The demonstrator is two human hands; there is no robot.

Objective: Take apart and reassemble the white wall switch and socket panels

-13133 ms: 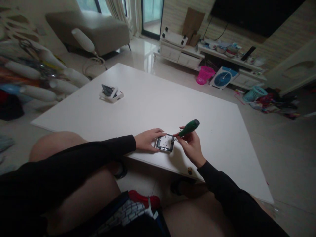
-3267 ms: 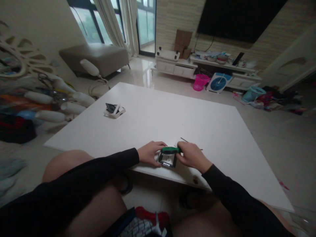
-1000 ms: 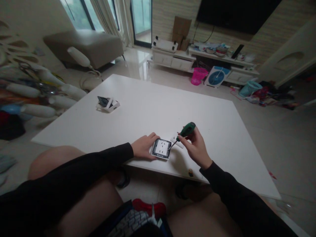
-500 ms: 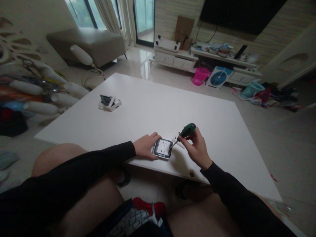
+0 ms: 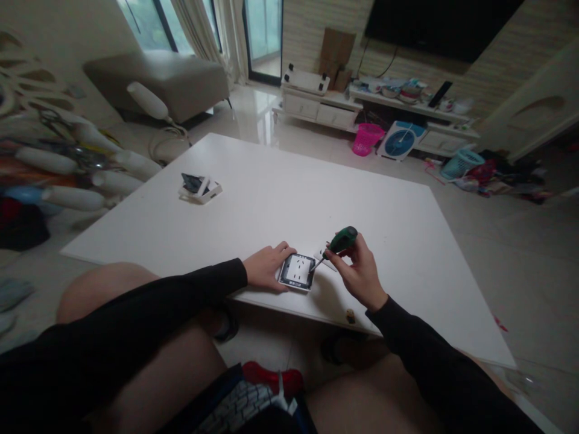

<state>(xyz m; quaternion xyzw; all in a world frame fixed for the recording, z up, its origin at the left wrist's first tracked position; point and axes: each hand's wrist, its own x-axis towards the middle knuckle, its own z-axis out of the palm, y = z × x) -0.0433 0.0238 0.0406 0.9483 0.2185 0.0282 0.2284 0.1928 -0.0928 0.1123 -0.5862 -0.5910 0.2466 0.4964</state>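
Socket: wall socket (image 5: pixel 297 269) lies face up on the tabletop (image 5: pixel 271 199), near its close edge; dark frame exposed around the white slotted centre.
Left hand (image 5: pixel 265 266): at the socket's 9 o'clock, pinching its side between thumb and fingers.
Right hand (image 5: pixel 362 278): at 3 o'clock, pinching the green-handled screwdriver (image 5: pixel 342 240) between thumb and fingers.
Screwdriver: tilted, handle toward 2 o'clock, tip at the frame's 3 o'clock side; contact with a screw too small to tell.
White plate (image 5: pixel 330 264): on the tabletop at 2 o'clock, partly hidden by screwdriver and right hand.
Small brown piece (image 5: pixel 350 316): 4 o'clock, by the tabletop edge.
White box-like part (image 5: pixel 212 191): well apart, 10 o'clock, dark piece (image 5: pixel 192 182) leaning in it.
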